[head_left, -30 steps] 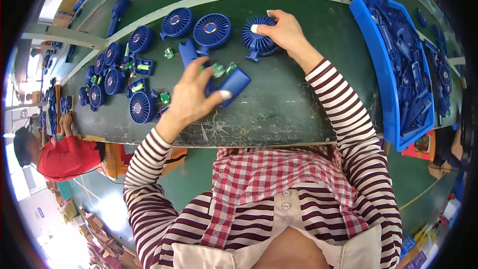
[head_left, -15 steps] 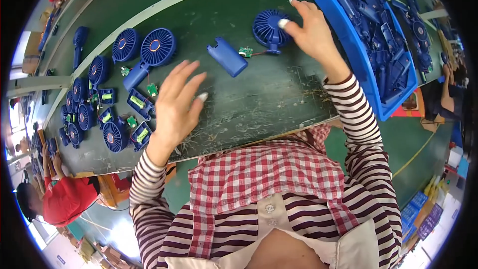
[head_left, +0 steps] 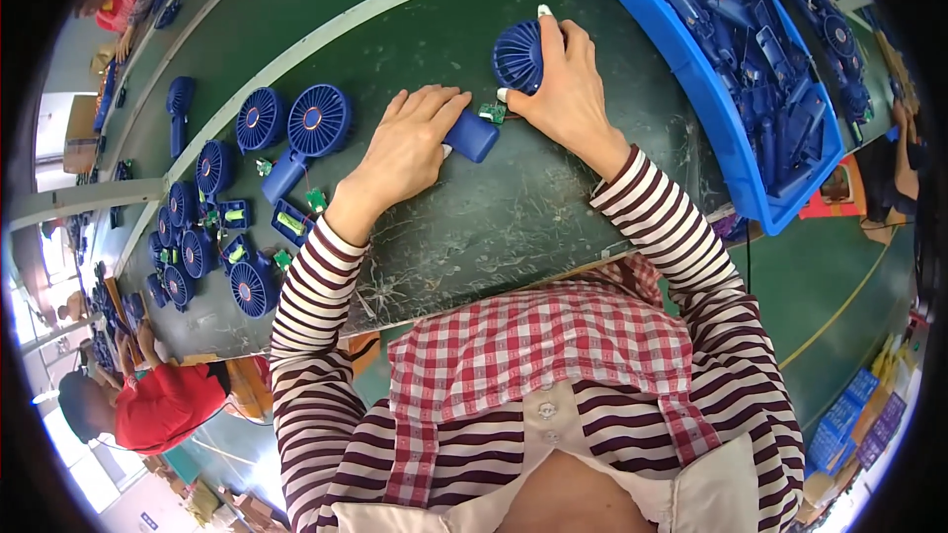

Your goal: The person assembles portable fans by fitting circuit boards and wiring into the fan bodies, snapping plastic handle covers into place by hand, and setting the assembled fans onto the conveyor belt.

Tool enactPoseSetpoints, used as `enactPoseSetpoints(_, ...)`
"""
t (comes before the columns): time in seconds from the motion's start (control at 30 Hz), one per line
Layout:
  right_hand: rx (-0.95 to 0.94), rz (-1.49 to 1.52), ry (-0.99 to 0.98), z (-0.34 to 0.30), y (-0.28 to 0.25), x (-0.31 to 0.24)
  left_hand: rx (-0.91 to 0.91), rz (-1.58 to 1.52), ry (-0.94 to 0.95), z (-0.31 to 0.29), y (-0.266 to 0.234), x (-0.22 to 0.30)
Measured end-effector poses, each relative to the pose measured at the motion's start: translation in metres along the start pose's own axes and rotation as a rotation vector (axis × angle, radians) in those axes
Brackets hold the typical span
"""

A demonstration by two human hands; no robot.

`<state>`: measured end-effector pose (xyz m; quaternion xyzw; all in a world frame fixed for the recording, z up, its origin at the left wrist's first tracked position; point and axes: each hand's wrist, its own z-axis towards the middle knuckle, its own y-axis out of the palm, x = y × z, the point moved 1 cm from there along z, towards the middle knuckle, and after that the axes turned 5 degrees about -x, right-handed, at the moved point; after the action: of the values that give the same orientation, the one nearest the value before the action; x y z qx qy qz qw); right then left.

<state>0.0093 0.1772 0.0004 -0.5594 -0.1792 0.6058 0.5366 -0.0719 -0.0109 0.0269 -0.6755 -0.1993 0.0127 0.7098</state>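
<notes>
Standing at the dark green counter [head_left: 513, 227], the person has both hands down on one small blue fan, which lies near the middle of the counter: the left hand [head_left: 410, 148] lies flat with fingers together over the blue handle piece [head_left: 472, 135], pressing it to the surface, while the right hand [head_left: 563, 89] curls around the round blue fan head [head_left: 520, 56], thumb low and forefinger up over its rim. Between handle and head a little green circuit board [head_left: 492, 113] shows, just beside the thumb. To the right a long blue bin [head_left: 726, 153] hangs over the counter's edge, heaped with loose blue fan parts [head_left: 780, 49]; it sits close to the right wrist. To the left a finished fan [head_left: 306, 138] lies with its grille up, and further left a crowd of fan heads [head_left: 212, 237] and open handle halves with green boards [head_left: 291, 222] fills the near edge. A pale stripe [head_left: 326, 35] runs along the counter behind the work. Another person in red [head_left: 163, 405] is at lower left, and one more in red [head_left: 118, 5] sits far up the line. I see no readable labels or signs from here
</notes>
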Motion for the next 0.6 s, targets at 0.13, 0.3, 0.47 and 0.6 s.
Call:
enactPoseSetpoints(0.13, 0.169, 0.347, -0.031, -0.003, 0.003, 0.003, 0.032, -0.113, -0.084, 0.004, -0.008, 0.007)
enactPoseSetpoints(0.3, 0.035, 1.358, 0.216, -0.002, 0.008, -0.002, 0.261, -0.101, 0.175, -0.003, -0.001, 0.013)
enactPoseSetpoints(0.47, -0.186, 2.123, 0.504, -0.007, 0.003, -0.008, 0.282, -0.247, 0.201, -0.014, 0.004, 0.027)
enactPoseSetpoints(0.6, -0.223, 2.094, 0.579, -0.012, 0.004, -0.014, 0.384, -0.265, 0.026, -0.033, 0.018, 0.019)
